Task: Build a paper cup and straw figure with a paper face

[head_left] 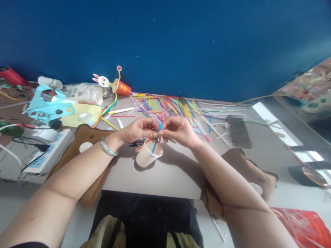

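Note:
A white paper cup stands on the table below my hands, tilted in view, with orange strips and a blue strip rising from its mouth. My left hand pinches the top of the blue strip from the left. From the right, my right hand closes thumb and fingers on the same spot, fingertips touching those of my left hand. A pale bangle circles my left wrist.
Coloured sticks lie scattered behind my hands. An orange cup with a rabbit face lies at the back. At left are cut paper sheets, stacked cups and a power strip; brown mats lie under both forearms.

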The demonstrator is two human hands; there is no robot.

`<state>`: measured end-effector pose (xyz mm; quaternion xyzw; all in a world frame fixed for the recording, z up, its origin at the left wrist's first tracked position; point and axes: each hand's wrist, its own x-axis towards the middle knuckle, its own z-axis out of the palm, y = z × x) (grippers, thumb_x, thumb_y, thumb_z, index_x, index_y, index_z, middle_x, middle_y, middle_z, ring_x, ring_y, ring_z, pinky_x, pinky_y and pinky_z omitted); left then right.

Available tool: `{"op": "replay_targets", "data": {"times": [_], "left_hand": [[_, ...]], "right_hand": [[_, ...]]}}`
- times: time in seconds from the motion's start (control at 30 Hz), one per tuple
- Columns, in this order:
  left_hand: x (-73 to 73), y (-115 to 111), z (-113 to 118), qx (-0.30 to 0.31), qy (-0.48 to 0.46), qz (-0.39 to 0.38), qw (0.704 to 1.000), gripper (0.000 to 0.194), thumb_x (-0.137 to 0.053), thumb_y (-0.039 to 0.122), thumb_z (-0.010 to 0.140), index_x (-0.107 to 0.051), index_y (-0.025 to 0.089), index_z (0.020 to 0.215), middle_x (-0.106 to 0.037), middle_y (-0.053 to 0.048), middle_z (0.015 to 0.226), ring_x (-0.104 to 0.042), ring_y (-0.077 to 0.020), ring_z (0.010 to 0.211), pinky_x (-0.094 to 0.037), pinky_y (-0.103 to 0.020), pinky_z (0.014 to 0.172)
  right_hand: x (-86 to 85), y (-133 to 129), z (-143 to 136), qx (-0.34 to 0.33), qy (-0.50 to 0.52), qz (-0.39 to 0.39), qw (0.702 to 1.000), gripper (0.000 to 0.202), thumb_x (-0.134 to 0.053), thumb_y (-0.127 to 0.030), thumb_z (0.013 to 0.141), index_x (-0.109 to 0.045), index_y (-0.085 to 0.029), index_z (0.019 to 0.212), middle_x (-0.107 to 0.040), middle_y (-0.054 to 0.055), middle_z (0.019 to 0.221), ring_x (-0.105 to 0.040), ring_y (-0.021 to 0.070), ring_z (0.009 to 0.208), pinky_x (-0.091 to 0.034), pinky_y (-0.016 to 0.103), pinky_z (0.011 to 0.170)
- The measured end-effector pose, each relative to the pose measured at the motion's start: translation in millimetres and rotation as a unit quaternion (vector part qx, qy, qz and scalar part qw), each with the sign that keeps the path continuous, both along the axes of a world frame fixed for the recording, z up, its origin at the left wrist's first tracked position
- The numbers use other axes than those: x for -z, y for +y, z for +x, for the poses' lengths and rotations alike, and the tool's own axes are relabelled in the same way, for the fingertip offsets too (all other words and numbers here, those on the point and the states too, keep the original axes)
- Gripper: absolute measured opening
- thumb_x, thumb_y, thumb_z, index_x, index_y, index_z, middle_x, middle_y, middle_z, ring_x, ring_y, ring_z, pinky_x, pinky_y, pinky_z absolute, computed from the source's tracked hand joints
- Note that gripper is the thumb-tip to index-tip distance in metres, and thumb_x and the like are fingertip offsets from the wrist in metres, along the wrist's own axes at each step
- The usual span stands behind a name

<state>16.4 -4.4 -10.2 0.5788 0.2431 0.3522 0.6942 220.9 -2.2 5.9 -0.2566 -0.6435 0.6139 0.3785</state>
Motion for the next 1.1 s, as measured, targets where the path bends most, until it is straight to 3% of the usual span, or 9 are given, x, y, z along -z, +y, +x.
{"op": "replay_targets", "data": {"times": [0.27, 0.43, 0.8, 1.1], "left_hand": [[4.1, 0, 0, -0.002, -0.003, 0.044, 0.999, 0.029, -0.081, 0.035, 0.079, -0.063, 0.013, 0.086, -0.066, -0.003, 0.071, -0.063, -0.0114, 0.064, -0.048, -0.022, 0.061], [7.9, -1, 3, -0.046, 0.0, 0.06, 0.997, 0.03, -0.081, 0.037, 0.079, -0.063, 0.013, 0.087, -0.067, -0.003, 0.073, -0.06, -0.01, 0.059, -0.044, -0.021, 0.056], [9.4, 0, 12, -0.113, -0.044, 0.077, 0.99, 0.03, -0.083, 0.035, 0.077, -0.063, 0.014, 0.085, -0.063, 0.0, 0.076, -0.063, -0.0095, 0.067, -0.051, -0.022, 0.065], [3.5, 0, 9, -0.079, -0.033, 0.03, 0.996, 0.032, -0.084, 0.036, 0.075, -0.066, 0.012, 0.084, -0.066, -0.001, 0.072, -0.064, -0.0111, 0.064, -0.052, -0.023, 0.063]], "right_hand": [[-1.3, -2, 1, 0.006, -0.013, 0.027, 1.0, 0.037, -0.088, -0.039, 0.069, -0.06, -0.016, 0.077, -0.066, -0.002, 0.059, -0.062, 0.0098, 0.049, -0.049, 0.02, 0.045], [-2.4, -2, 2, 0.013, -0.013, 0.044, 0.999, 0.035, -0.085, -0.039, 0.074, -0.059, -0.017, 0.08, -0.066, -0.001, 0.062, -0.063, 0.0109, 0.052, -0.052, 0.023, 0.049], [-4.1, -2, -1, 0.086, -0.026, 0.078, 0.993, 0.04, -0.084, -0.048, 0.073, -0.058, -0.018, 0.079, -0.067, 0.0, 0.063, -0.067, 0.0133, 0.057, -0.056, 0.026, 0.055], [-4.8, 0, 0, 0.059, -0.011, 0.05, 0.997, 0.035, -0.086, -0.041, 0.072, -0.06, -0.018, 0.078, -0.067, -0.001, 0.06, -0.066, 0.0132, 0.054, -0.055, 0.025, 0.053]]}}
